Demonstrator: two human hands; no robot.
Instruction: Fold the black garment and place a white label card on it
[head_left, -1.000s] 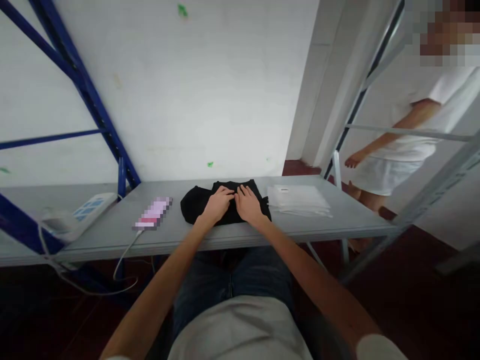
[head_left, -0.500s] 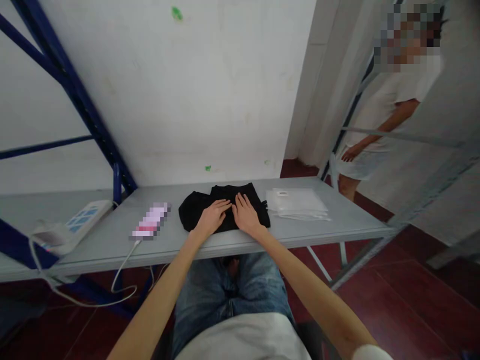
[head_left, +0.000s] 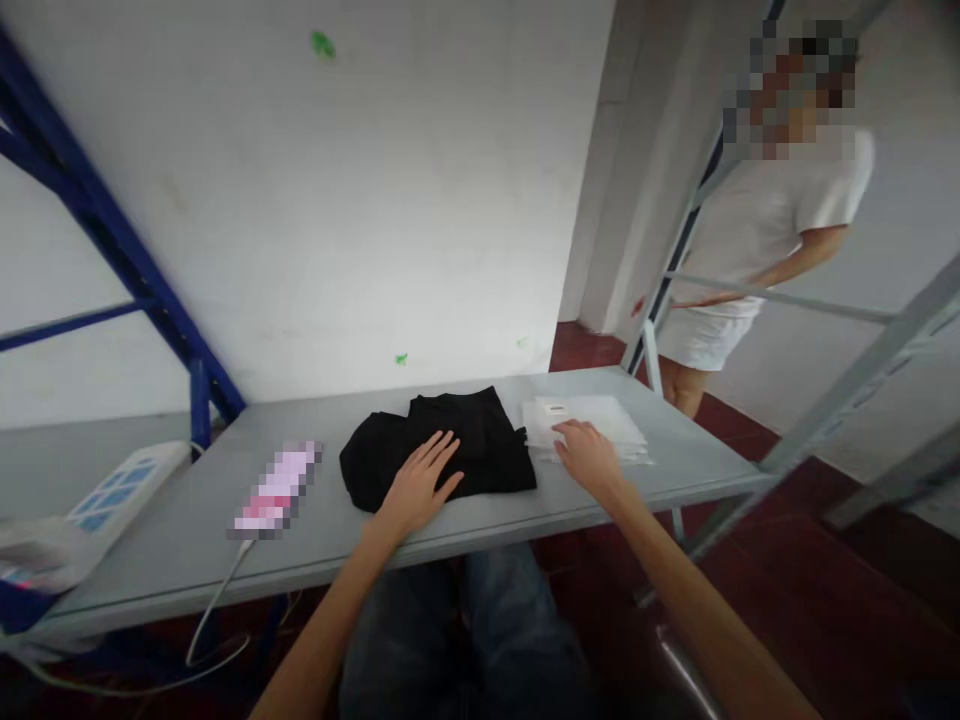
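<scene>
While the left hand (head_left: pixel 418 485) lies on black cloth (head_left: pixel 487 440), grip spread, the right hand (head_left: pixel 589 455) overlaps plastic bags (head_left: pixel 615 421), grip unclear.

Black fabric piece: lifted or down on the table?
Down: the black fabric piece lies on the grey tabletop, the left hand palm-down on it.

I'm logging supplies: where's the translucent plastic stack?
In the head view, the translucent plastic stack lies on the table, right of the black cloth, partly beneath the right hand.
</scene>
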